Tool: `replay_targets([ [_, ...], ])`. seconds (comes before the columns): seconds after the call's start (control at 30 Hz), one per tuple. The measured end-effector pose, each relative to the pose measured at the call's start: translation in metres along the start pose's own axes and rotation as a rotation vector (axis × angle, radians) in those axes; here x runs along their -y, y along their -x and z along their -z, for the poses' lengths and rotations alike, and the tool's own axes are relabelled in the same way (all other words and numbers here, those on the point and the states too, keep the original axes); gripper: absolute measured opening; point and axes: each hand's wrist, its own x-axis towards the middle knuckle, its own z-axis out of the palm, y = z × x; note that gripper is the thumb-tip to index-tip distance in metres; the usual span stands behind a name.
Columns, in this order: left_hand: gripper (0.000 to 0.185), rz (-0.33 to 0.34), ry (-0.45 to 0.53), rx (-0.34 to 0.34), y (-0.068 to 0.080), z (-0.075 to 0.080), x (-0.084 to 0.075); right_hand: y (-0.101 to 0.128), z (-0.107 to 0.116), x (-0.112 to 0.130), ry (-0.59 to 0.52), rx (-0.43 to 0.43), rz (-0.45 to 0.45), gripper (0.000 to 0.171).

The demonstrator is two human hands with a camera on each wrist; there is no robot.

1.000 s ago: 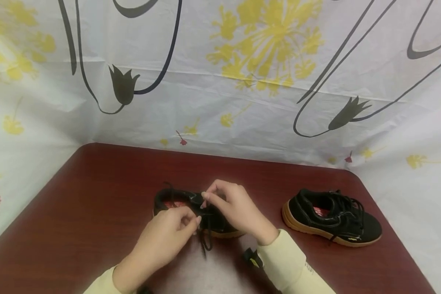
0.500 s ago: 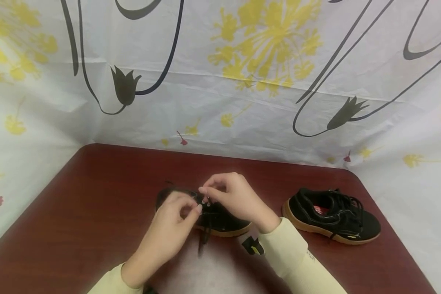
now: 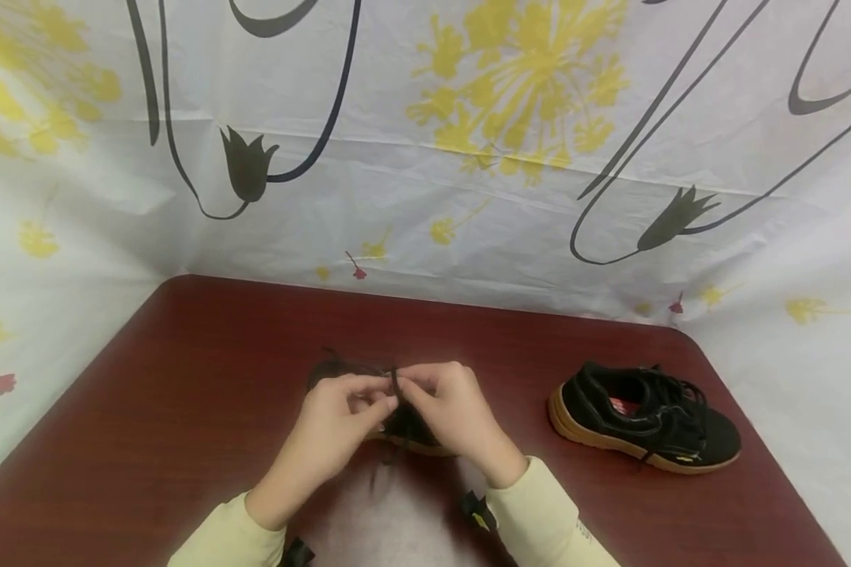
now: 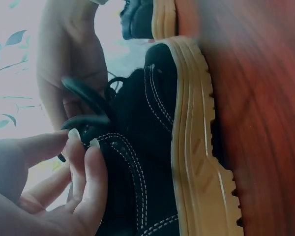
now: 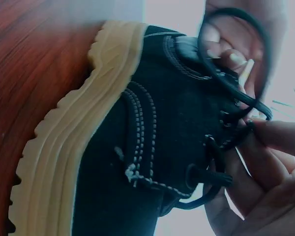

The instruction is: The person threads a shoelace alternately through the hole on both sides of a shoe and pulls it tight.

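Observation:
A black shoe with a tan sole and white stitching stands on the table, partly hidden behind both hands. Over its tongue the left hand and right hand meet, fingertips close together. The left thumb and fingers pinch the black shoelace near the eyelets, as the left wrist view shows. In the right wrist view, the right thumb and finger pinch a lace strand beside the eyelets, and a big round lace loop stands up between the hands. Exactly which strand each hand has is hard to tell.
A second black laced shoe with a tan sole stands at the right of the dark red table. A white patterned sheet hangs behind and at both sides. Small black devices show by the wrists.
The hands have come closer together over the shoe. The right hand has lowered from its raised position, and a dark lace strand now stands up between the fingertips.

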Motion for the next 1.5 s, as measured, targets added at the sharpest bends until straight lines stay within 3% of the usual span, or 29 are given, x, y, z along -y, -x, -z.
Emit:
replay_targets([
  [0.17, 0.016, -0.069, -0.193, -0.114, -0.003, -0.011, 0.002, 0.004, -0.001, 0.003, 0.032, 0.028, -0.008, 0.025],
  [0.3, 0.009, -0.105, -0.177, -0.191, -0.005, -0.013, 0.004, 0.005, 0.003, 0.003, -0.026, 0.018, -0.005, 0.027],
  [0.43, 0.006, -0.062, -0.04, -0.164, -0.007, -0.007, 0.002, 0.004, 0.008, 0.002, -0.152, 0.034, -0.029, 0.033],
  [0.53, 0.006, -0.024, 0.025, -0.125, -0.01, 0.0, 0.0, 0.005, 0.012, 0.0, -0.162, 0.029, -0.035, 0.033],
  [0.67, 0.014, -0.066, -0.038, -0.071, -0.014, 0.007, -0.001, 0.006, 0.015, -0.003, -0.049, -0.014, -0.006, 0.02],
  [0.8, 0.023, -0.118, -0.137, -0.045, -0.017, 0.013, -0.005, 0.005, 0.013, -0.006, -0.017, 0.029, 0.046, 0.03],
  [0.9, 0.02, -0.129, -0.141, -0.068, -0.02, 0.016, -0.011, 0.004, 0.012, -0.008, -0.049, 0.053, 0.051, 0.03],
  [1.03, 0.019, -0.16, -0.123, -0.105, -0.028, 0.022, -0.021, 0.005, 0.014, -0.014, -0.061, 0.015, 0.011, 0.02],
  [1.23, 0.02, -0.201, -0.129, -0.134, -0.045, 0.037, -0.039, 0.016, 0.019, -0.028, -0.027, -0.026, -0.07, 0.021],
  [1.5, 0.023, -0.25, -0.1, -0.186, -0.058, 0.061, -0.065, 0.029, 0.02, -0.044, 0.035, 0.088, 0.088, 0.017],
])
